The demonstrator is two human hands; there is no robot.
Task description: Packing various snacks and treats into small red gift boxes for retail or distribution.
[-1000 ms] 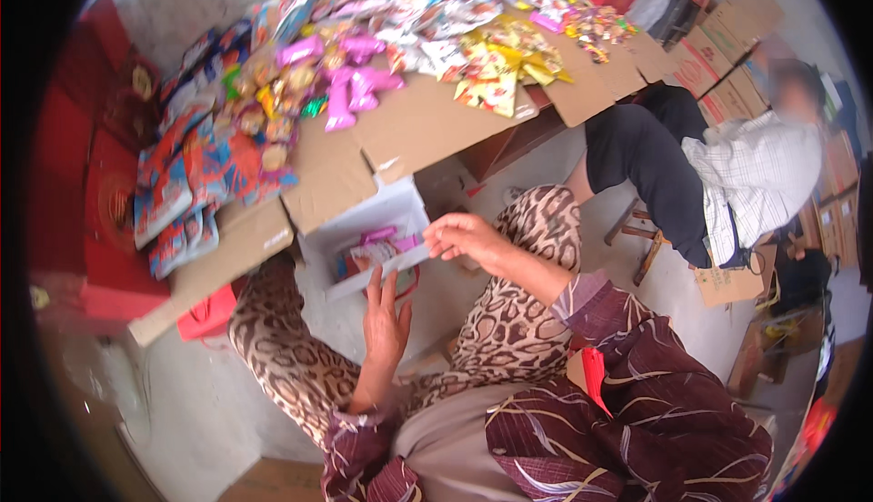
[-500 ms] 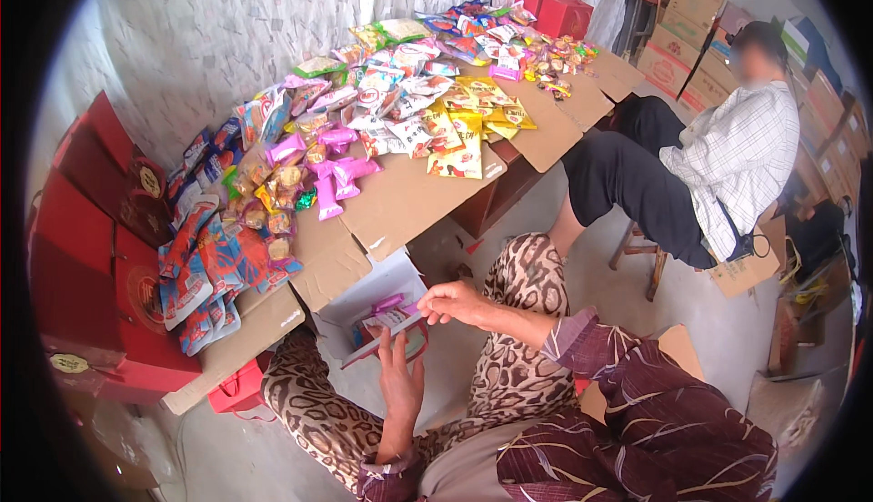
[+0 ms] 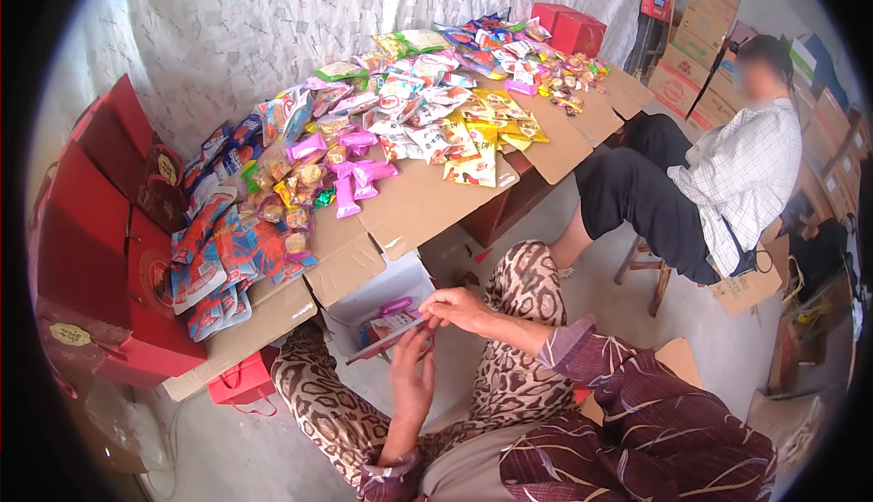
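Note:
Between my knees stands a red box with a white lining (image 3: 350, 320), tilted and holding several small snack packets (image 3: 391, 322), pink ones among them. My right hand (image 3: 459, 309) comes in from the right, its fingers pinched at the box's right edge. Just below the rim is my left hand (image 3: 411, 393), slightly blurred, with its fingers stretched upward against the edge of the box, close to the right fingertips. The near side of the box is partly hidden behind my fingers.
A cardboard-topped table (image 3: 418, 206) carries heaps of wrapped snacks (image 3: 427, 111). Tall red gift boxes (image 3: 91, 266) stand at its left end. A red bag (image 3: 241, 384) is on the floor. To the right, a person (image 3: 718, 184) sits on a wooden stool (image 3: 644, 270) before stacked cartons (image 3: 705, 25).
My left hand has shifted up and right, its fingers now nearer to my right hand at the box edge. The whole view has moved slightly.

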